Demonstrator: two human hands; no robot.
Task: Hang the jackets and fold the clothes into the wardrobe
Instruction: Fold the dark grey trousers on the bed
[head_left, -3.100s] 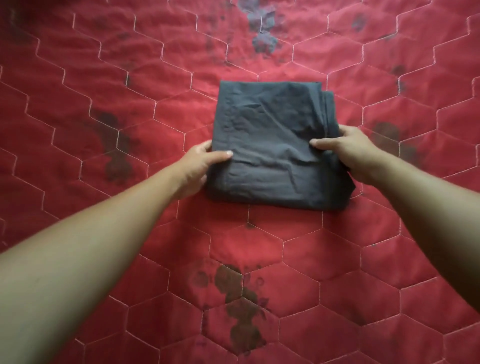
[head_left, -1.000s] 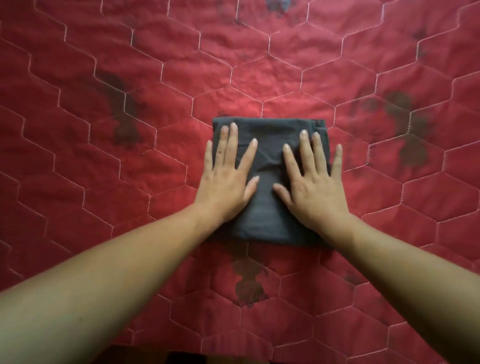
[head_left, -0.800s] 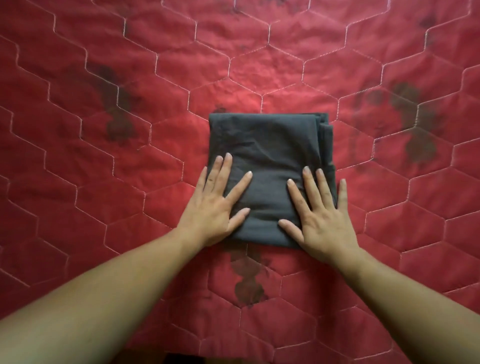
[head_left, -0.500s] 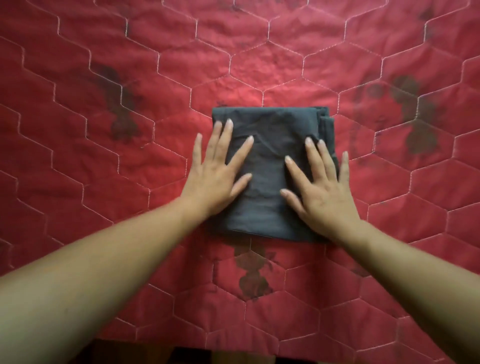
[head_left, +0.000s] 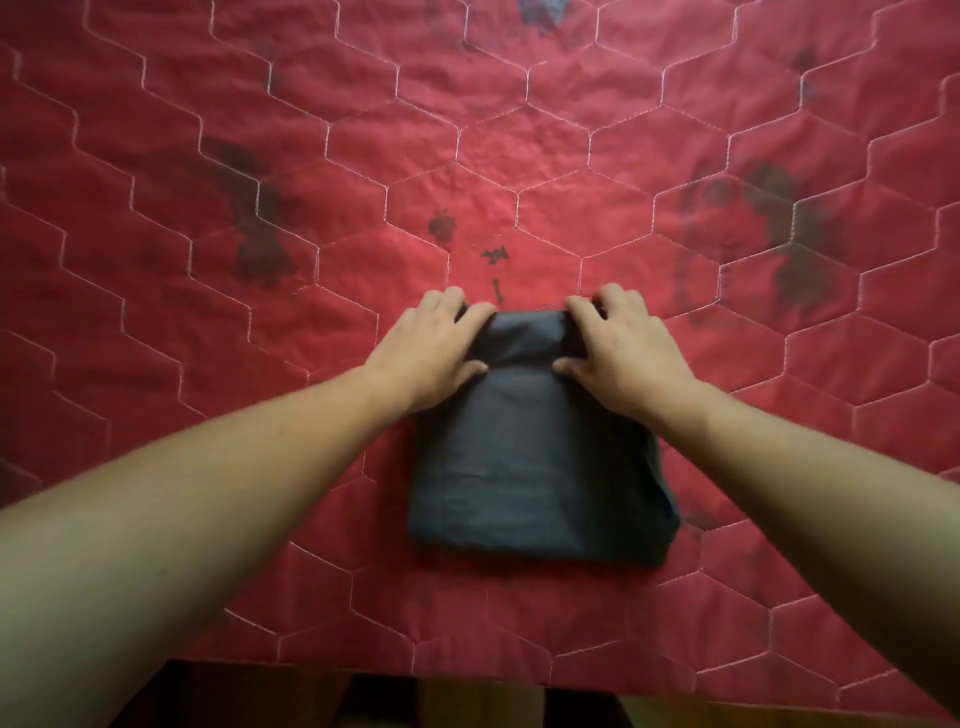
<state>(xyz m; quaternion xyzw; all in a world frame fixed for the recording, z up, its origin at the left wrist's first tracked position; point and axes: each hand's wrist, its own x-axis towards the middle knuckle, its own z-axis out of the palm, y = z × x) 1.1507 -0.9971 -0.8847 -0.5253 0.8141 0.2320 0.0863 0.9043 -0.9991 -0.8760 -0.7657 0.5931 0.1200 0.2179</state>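
Observation:
A dark grey folded garment (head_left: 535, 467) lies flat on the red quilt, close to its front edge. My left hand (head_left: 431, 353) grips the garment's far left corner, fingers curled over the far edge and thumb on top. My right hand (head_left: 623, 353) grips the far right corner in the same way. The far edge bunches up slightly between the two hands. Both forearms reach in from the bottom corners of the view.
The red quilt (head_left: 311, 156) with white hexagon stitching and dark blotches fills nearly the whole view. Its front edge (head_left: 467, 675) runs along the bottom, with a strip of wooden floor (head_left: 478, 706) below it.
My hands were pressing flat on top of the garment with fingers spread. They have slid up to its far edge and curled round the corners. The garment now sits lower in view.

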